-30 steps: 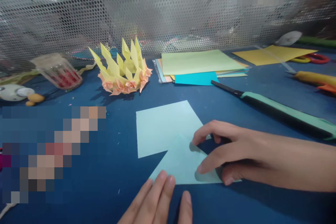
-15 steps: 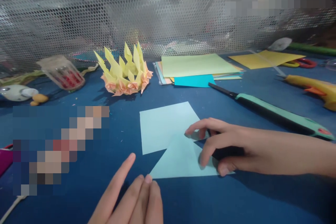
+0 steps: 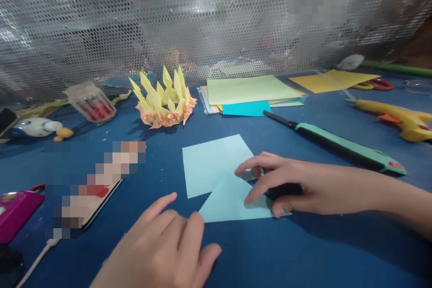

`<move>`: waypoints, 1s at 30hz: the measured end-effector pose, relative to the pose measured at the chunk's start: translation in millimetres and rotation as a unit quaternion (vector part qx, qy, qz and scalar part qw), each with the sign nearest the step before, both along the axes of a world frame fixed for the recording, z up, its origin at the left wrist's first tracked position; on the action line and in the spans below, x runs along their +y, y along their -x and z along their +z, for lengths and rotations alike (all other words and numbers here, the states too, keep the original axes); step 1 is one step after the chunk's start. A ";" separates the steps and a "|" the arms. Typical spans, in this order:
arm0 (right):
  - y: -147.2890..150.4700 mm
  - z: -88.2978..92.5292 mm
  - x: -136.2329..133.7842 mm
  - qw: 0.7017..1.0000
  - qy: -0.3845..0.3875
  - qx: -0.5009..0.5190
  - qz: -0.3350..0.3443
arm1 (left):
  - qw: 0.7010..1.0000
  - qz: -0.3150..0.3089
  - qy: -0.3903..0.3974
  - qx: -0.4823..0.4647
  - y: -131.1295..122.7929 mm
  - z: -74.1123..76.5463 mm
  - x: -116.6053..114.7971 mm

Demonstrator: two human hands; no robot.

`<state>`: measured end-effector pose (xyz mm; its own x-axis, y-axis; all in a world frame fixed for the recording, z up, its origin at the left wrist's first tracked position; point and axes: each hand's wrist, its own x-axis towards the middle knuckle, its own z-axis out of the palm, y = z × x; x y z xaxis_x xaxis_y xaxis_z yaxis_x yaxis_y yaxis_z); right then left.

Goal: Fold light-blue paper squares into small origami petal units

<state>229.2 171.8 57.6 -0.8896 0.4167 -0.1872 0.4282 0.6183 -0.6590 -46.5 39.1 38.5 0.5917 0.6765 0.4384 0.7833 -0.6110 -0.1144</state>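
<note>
A light blue paper triangle (image 3: 224,204), seemingly a folded sheet, lies on the blue table. It overlaps the lower edge of a flat light blue paper sheet (image 3: 214,162). My right hand (image 3: 283,184) rests over the triangle's right side, its fingers spread and bent, some fingertips on the paper. At the triangle's left corner is my left hand (image 3: 165,243), fingers loosely curled and the thumb apart, with nothing visible in it. Whether a fingertip touches that corner is hard to tell.
A green-and-black utility knife (image 3: 337,146) lies to the right, near a yellow glue gun (image 3: 398,114). Behind are a stack of coloured paper (image 3: 253,90), a yellow paper crown (image 3: 165,99) and a clear jar (image 3: 92,103). A partly pixelated phone-like object (image 3: 111,184) lies at left.
My left hand has turned, so its thumb shows and its fingers are more bent. The right hand stays on the triangle with a small shift. The view has moved slightly.
</note>
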 end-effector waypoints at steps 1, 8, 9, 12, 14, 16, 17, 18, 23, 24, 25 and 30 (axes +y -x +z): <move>0.3 0.0 -0.3 1.000 -0.012 0.004 0.008 | 1.000 0.012 -0.013 0.006 0.1 1.2 4.8; 0.1 0.2 -6.1 0.995 -0.085 0.045 0.027 | 0.998 -0.053 0.015 -0.027 -5.0 -4.4 22.2; 0.2 -0.7 -7.7 0.993 -0.100 0.049 0.031 | 0.997 -0.066 0.004 -0.032 -5.0 -6.1 21.5; 2.1 -6.3 -12.8 0.986 -0.146 0.070 0.041 | 0.994 -0.095 -0.041 -0.028 -5.2 -8.0 18.8; 4.5 -11.6 -16.0 0.981 -0.167 0.092 0.038 | 0.990 -0.122 -0.073 -0.010 -5.9 -7.2 18.1; 7.2 -16.1 -18.6 0.976 -0.183 0.115 0.031 | 0.985 -0.136 -0.104 -0.005 -6.5 -7.4 18.5; 8.4 -17.7 -19.7 0.973 -0.190 0.127 0.028 | 0.982 -0.141 -0.122 -0.010 -6.5 -8.2 19.0; 9.4 -18.7 -20.6 0.970 -0.196 0.142 0.025 | 0.980 -0.144 -0.135 -0.008 -6.1 -9.2 19.7; 12.0 -18.8 -24.2 0.945 -0.235 0.226 -0.020 | 0.968 -0.160 -0.188 0.037 -0.1 -9.0 24.3; 12.3 -18.3 -25.2 0.938 -0.248 0.240 -0.033 | 0.967 -0.162 -0.193 0.044 1.1 -6.8 25.2; 12.6 -17.7 -26.4 0.931 -0.259 0.253 -0.043 | 0.966 -0.164 -0.193 0.046 2.0 -4.1 26.1; 13.6 -11.2 -36.2 0.913 -0.247 0.307 -0.106 | 0.983 -0.142 -0.113 -0.040 2.2 12.7 28.2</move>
<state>215.5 135.6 46.4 -0.6536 0.4900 0.5767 0.2159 0.8511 -0.4785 -48.6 67.3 51.2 0.6997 0.3700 0.6111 0.5975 -0.7721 -0.2166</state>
